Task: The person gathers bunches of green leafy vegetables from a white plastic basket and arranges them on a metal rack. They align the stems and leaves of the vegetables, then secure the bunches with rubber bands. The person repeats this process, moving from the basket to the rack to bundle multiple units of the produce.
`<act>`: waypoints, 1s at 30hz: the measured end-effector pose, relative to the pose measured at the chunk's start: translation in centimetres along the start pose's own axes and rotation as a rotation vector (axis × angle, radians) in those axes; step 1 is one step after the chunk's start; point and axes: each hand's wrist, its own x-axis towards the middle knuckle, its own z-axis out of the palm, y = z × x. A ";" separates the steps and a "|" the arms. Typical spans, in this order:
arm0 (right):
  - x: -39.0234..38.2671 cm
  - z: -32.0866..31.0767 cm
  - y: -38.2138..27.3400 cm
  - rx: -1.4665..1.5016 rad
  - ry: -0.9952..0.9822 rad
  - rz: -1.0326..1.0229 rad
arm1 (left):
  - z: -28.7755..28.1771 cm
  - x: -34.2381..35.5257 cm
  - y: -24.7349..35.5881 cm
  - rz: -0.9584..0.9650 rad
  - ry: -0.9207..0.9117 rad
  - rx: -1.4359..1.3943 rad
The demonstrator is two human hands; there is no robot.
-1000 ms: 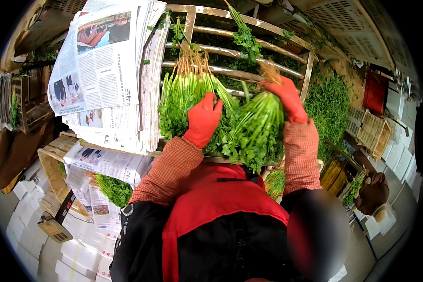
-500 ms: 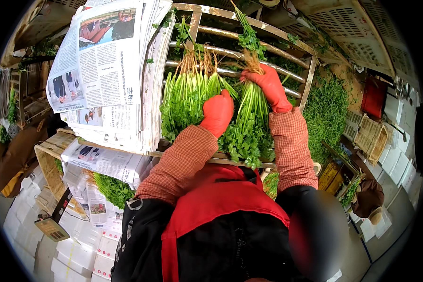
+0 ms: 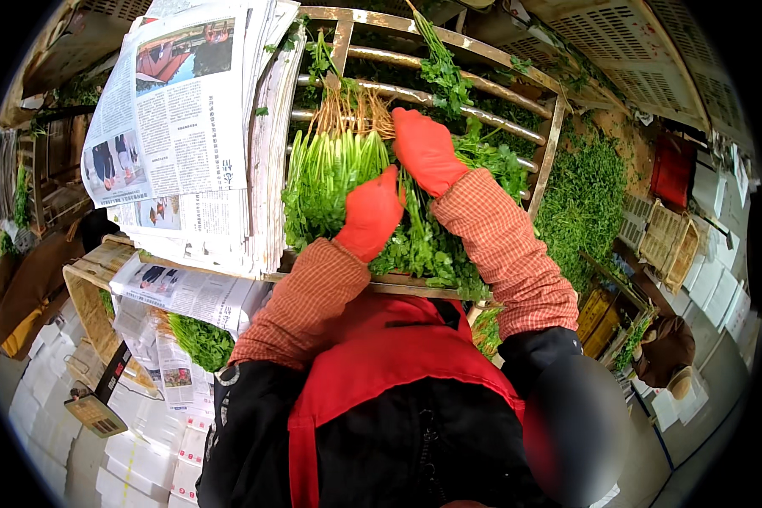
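A broad bunch of leafy greens that looks like coriander [image 3: 330, 165] lies on a slatted metal rack [image 3: 474, 85], brown roots pointing away from me and leaves toward me. My left hand [image 3: 371, 218], in an orange-red glove, is closed on stems at the bunch's right side. My right hand [image 3: 430, 154], in a matching glove, is closed at the root end beside the bunch, on coriander stems mostly hidden beneath it. Leafy tops [image 3: 432, 245] spread below it, between my forearms. Loose coriander sprigs [image 3: 438, 72] hang over the far slats.
A thick newspaper stack [image 3: 178, 118] covers the rack's left. Below it, a wooden crate [image 3: 89, 292] stands near newspaper-wrapped greens [image 3: 201, 340] and a scale [image 3: 95, 411]. Many greens [image 3: 580, 207] lie on the right floor. Plastic crates [image 3: 635, 51] line the back; a person [image 3: 665, 351] is at right.
My right hand has moved left with its coriander, toward the larger bunch's roots. My left hand has shifted slightly left and down. Leaves on the right-hand slats now show.
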 end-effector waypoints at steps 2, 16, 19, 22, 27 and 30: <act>-0.4 -0.5 0.7 0.093 -0.015 0.050 | -1.3 -0.5 -0.9 -0.038 0.090 -0.054; -0.4 -1.3 1.1 0.051 0.072 -0.111 | -3.5 -0.6 -1.9 -0.279 -0.097 -0.557; -0.8 -2.7 3.6 0.441 0.090 0.111 | -5.4 -0.1 -1.5 -0.527 -0.243 -0.869; 0.2 -3.5 5.3 1.003 -0.170 0.169 | -5.5 -0.1 -1.7 -0.585 -0.236 -0.974; 3.8 -2.5 0.1 1.011 -0.489 0.182 | -4.4 0.1 -1.7 -0.517 -0.235 -0.841; 5.3 -2.2 -1.1 0.695 -0.422 0.025 | -4.2 -0.2 -1.4 -0.528 -0.054 -0.901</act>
